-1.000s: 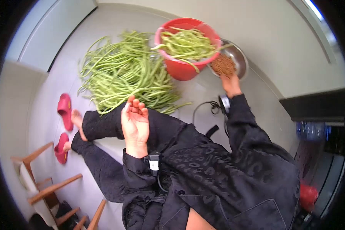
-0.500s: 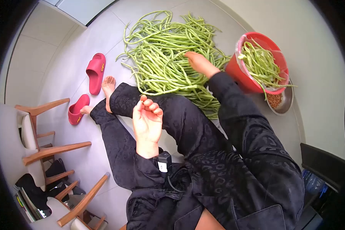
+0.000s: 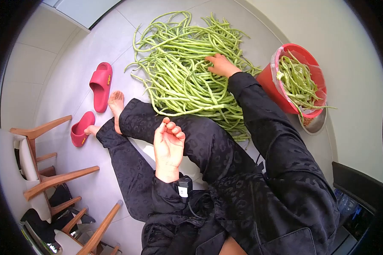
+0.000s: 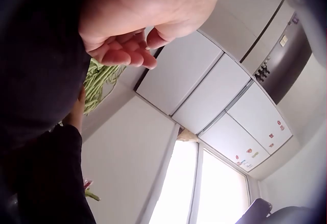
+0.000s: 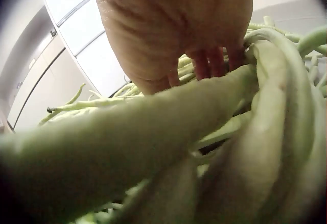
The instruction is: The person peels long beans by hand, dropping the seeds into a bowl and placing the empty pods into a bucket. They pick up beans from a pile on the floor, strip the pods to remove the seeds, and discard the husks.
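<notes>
A wide heap of long green beans [image 3: 187, 80] lies on the floor. My right hand [image 3: 222, 66] is at the right side of this heap, its fingertips among the beans; in the right wrist view its fingers [image 5: 202, 66] reach down behind the nearest pods. My left hand [image 3: 169, 146] is held palm up above the lap, fingers loosely bent and the thumb close to the fingertips. In the left wrist view no long bean is in the left hand [image 4: 148, 9]. Split pods [image 3: 298, 80] fill the red bucket [image 3: 270, 87], right of the heap.
Behind the bucket stands a metal bowl [image 3: 317, 125] with brown seeds, mostly hidden. Two pink slippers [image 3: 100, 87] are on the floor at left, near the bare feet [image 3: 116, 104]. A wooden-legged chair [image 3: 61, 182] stands at lower left, and a wall borders the right.
My right hand has gone from the metal bowl leftward to the bean heap, where its fingers now spread. The left hand stays palm up. The head view has turned.
</notes>
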